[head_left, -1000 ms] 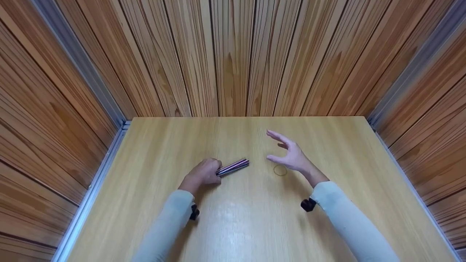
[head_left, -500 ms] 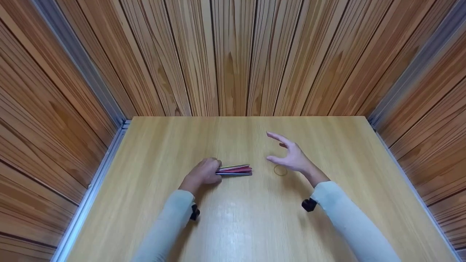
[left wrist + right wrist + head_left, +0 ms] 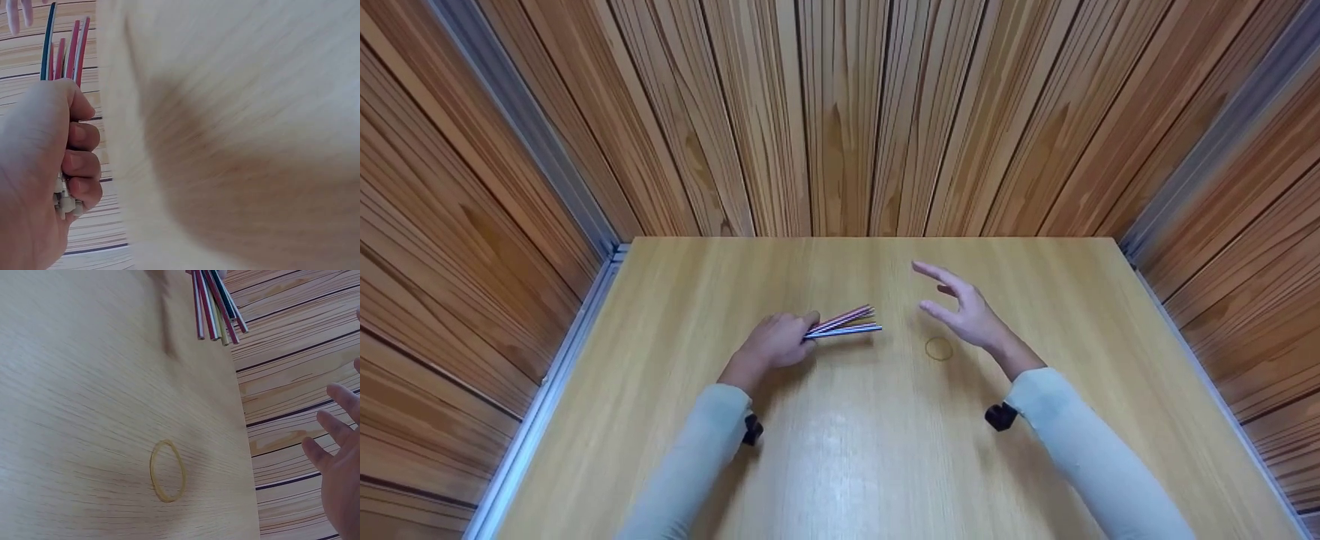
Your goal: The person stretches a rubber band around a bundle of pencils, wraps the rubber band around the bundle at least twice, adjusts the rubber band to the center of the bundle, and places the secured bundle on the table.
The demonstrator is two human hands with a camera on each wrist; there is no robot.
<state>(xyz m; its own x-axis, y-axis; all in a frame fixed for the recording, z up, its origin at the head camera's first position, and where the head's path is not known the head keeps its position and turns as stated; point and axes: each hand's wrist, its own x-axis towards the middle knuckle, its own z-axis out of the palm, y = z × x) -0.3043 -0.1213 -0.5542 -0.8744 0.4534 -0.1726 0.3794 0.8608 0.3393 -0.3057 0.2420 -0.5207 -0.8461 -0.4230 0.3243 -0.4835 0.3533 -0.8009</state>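
Head view, left to right. Far left of frame: wood-panelled wall (image 3: 450, 210), with a metal rail (image 3: 547, 390) running down beside the table (image 3: 840, 480). Pale sleeve (image 3: 690, 442) rises from lower left of centre; black block (image 3: 752, 430) at its wrist.

Left hand (image 3: 775, 341), left of centre: fingers curled firmly round a bunch of striped sticks (image 3: 838, 322), pencil-like. The free ends point right, toward mid-frame, splayed in two groups, one slanting to the upper right, the other nearly level. Their shadow falls just below, on the table top; the bunch looks held off the surface. Left wrist view, upper left: red-and-white and dark blue-green sticks jut above the fist; pale grey-white ends poke out beneath it. Right wrist view, top: a yellow one also shows, ends flat and fanned.

Right of centre: thin yellow loop (image 3: 152, 469), flat on the table, roughly round, between the stick ends and the right forearm.

Right hand (image 3: 971, 315), above and right of the loop: fingers extended, thumb parted from them, palm side toward the sticks, apart from both sticks and loop. Hands well apart. Black block (image 3: 1000, 417) at this wrist as well; second pale sleeve (image 3: 1080, 442) runs to the lower right. Far right: another panelled wall (image 3: 1245, 262).
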